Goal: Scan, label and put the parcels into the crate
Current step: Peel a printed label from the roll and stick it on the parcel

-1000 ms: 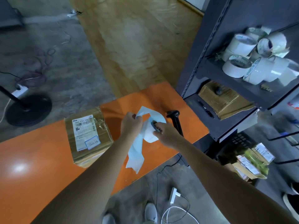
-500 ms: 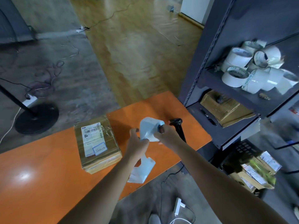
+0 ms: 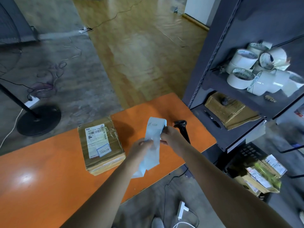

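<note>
Your left hand [image 3: 140, 149] pinches a pale blue paper label strip [image 3: 154, 131]. Your right hand [image 3: 171, 137] grips its rolled top, above the orange bench's [image 3: 49, 178] right end.

We see a dim, bluish scene, with a soft white glare spot on the glossy orange tabletop [image 3: 24, 176] and a pale sheen on the varnished wooden floor [image 3: 139, 51]. A soft shadow falls just right of the brown taped cardboard parcel [image 3: 102, 145]. We find the dark grey metal shelf unit [image 3: 202, 71] bowed by the wide lens, and the labelled packets [image 3: 263, 175] in the lower right corner smeared by blur.
</note>
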`<state>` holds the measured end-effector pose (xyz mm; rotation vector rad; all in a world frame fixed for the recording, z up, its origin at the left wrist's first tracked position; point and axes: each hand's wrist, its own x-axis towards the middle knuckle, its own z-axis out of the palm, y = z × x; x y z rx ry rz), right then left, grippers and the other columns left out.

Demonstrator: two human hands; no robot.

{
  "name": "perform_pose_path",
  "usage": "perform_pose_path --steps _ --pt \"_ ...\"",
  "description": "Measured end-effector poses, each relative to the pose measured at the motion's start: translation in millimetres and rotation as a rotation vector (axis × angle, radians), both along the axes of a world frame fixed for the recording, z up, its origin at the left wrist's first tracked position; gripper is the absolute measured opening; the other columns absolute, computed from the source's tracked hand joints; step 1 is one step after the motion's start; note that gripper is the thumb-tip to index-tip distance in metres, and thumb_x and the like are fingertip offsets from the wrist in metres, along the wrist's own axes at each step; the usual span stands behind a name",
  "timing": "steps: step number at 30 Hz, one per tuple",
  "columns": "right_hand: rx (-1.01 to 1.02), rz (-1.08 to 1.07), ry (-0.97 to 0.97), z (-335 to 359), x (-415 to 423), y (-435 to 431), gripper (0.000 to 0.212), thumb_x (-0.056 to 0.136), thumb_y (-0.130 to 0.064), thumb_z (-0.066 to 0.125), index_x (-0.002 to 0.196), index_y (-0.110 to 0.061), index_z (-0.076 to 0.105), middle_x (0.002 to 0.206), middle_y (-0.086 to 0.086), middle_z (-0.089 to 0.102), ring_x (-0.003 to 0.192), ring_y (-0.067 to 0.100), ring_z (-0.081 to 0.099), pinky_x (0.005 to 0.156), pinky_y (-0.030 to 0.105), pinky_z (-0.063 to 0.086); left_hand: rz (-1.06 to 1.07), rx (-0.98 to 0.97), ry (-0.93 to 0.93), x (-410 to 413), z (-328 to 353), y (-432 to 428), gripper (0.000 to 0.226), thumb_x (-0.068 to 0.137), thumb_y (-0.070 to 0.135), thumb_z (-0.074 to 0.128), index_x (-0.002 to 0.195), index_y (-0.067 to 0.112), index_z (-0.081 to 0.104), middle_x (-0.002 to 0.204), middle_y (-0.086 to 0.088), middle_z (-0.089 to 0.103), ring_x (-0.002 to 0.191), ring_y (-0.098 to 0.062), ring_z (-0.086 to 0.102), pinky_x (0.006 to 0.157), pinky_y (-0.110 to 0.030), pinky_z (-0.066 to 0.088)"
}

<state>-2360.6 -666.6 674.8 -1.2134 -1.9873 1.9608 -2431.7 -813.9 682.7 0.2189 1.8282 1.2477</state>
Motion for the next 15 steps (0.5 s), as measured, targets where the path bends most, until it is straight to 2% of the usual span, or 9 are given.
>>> perform_pose_path --steps 3,4,6,7,9,11,13,15 --pt "0.075 0.006 -0.040 15.1 -11.1 10.0 0.009 0.092 -0.004 0.056 0.100 -0.010 0.057 0.091 0.000 0.063 0.088 0.020 0.063 0.061 0.016 0.052 -0.103 -0.045 0.003 -2.6 -6.7 -2.5 0.039 0.066 0.040 0.063 0.092 0.012 0.069 0.078 -0.003 0.058 0.069 -0.017 0.054 0.065 -0.028 0.039" --pt "0.048 -0.004 -0.020 16.6 -9.8 10.0 0.010 0.094 -0.004 0.056 0.101 -0.010 0.056 0.091 -0.001 0.063 0.089 0.019 0.063 0.062 0.016 0.053 -0.104 -0.062 0.021 -4.6 -9.7 -1.4 0.035 0.072 0.038 0.065 0.092 0.010 0.067 0.081 -0.005 0.059 0.070 -0.018 0.054 0.064 -0.028 0.039" --pt "-0.070 0.023 0.062 10.7 1.9 2.0 0.014 0.096 -0.004 0.055 0.110 -0.007 0.057 0.108 0.004 0.066 0.103 0.018 0.065 0.082 0.026 0.058 -0.091 -0.093 0.083 -9.6 -16.1 1.8 0.024 0.085 0.031 0.066 0.096 0.010 0.061 0.089 -0.007 0.061 0.072 -0.018 0.058 0.064 -0.029 0.044" --pt "-0.100 0.044 0.074 9.2 7.4 -0.9 0.019 0.098 -0.005 0.054 0.116 -0.005 0.056 0.116 0.007 0.065 0.108 0.018 0.065 0.089 0.030 0.056 -0.072 -0.101 0.110 -12.1 -18.3 3.4 0.026 0.086 0.029 0.067 0.101 0.011 0.057 0.094 -0.007 0.062 0.076 -0.018 0.060 0.066 -0.030 0.048" --pt "-0.109 0.084 0.088 4.3 14.8 -3.9 0.022 0.099 -0.006 0.052 0.121 -0.004 0.054 0.121 0.009 0.064 0.112 0.019 0.064 0.094 0.032 0.054 -0.043 -0.101 0.165 -15.8 -16.8 6.0 0.047 0.081 0.028 0.075 0.117 0.015 0.047 0.106 -0.005 0.057 0.086 -0.018 0.060 0.066 -0.031 0.051" --pt "-0.103 0.122 0.111 5.5 14.1 -5.7 0.018 0.100 -0.007 0.051 0.117 -0.011 0.056 0.123 0.008 0.064 0.114 0.019 0.064 0.098 0.034 0.053 -0.070 -0.101 0.315 -19.1 -13.9 8.5 0.065 0.077 0.028 0.079 0.129 0.023 0.040 0.116 0.000 0.051 0.096 -0.015 0.055 0.060 -0.021 0.043" --pt "-0.107 0.155 0.117 8.6 11.8 -6.1 0.017 0.100 -0.007 0.051 0.112 -0.018 0.057 0.124 0.005 0.064 0.116 0.018 0.062 0.100 0.036 0.051 -0.101 -0.054 0.421 -21.6 -13.3 12.0 0.057 0.075 0.025 0.079 0.122 0.026 0.047 0.117 0.002 0.056 0.095 -0.011 0.057 0.059 -0.018 0.041" --pt "-0.158 0.163 0.142 7.9 11.9 -9.2 0.016 0.099 -0.011 0.052 0.113 -0.017 0.059 0.119 0.002 0.068 0.114 0.017 0.063 0.099 0.035 0.051 -0.113 -0.042 0.468 -21.9 -14.2 14.2 0.043 0.075 0.022 0.078 0.110 0.024 0.053 0.112 -0.002 0.061 0.091 -0.013 0.061 0.064 -0.024 0.048"
